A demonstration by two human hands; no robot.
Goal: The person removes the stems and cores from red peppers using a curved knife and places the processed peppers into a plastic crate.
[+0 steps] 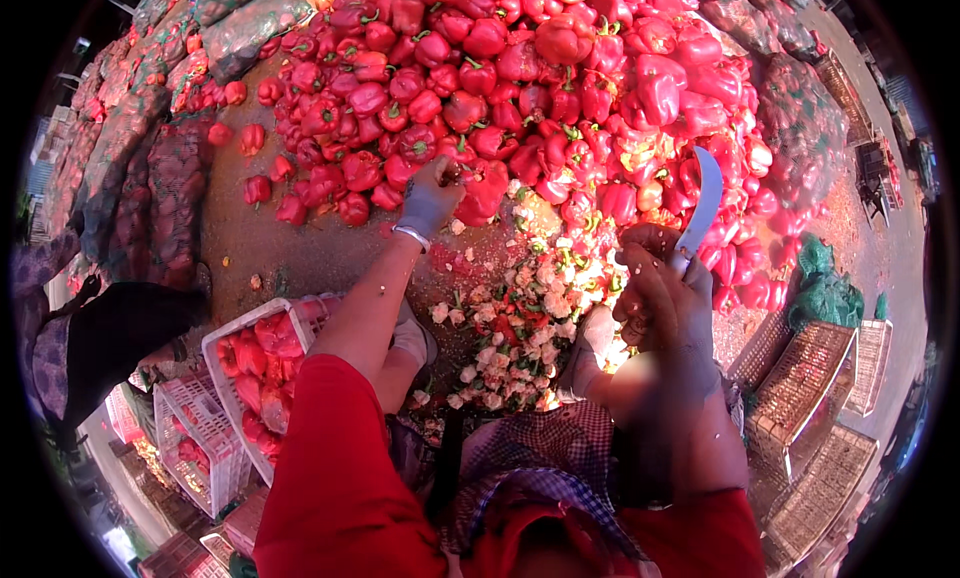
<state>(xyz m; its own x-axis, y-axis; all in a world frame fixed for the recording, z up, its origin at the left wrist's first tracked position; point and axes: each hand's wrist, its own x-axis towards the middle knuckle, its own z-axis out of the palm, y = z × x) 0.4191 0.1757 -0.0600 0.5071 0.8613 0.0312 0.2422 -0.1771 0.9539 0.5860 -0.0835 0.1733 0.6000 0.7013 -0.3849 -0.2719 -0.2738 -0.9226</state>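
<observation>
In my right hand [665, 293] is a knife with a curved blade [706, 200]. The blade points up and away from me, and my curled fingers hide most of the handle. Farther forward, my left hand [432, 200], with a pale band at its wrist, has its fingers closed at the left side of a red bell pepper [485, 194]. That pepper is at the near edge of a large heap of red bell peppers [430, 108]. Between my feet lies a pile of cut-out pale pepper cores [530, 303] with green stems.
A white plastic crate [213, 350] of red peppers stands by my left leg, with another crate [205, 443] behind it. Filled mesh sacks [120, 173] line the left, and more sacks [800, 128] the right. Woven-looking crates [800, 388] and green netting [825, 288] are at right. Another person [110, 343] is at far left.
</observation>
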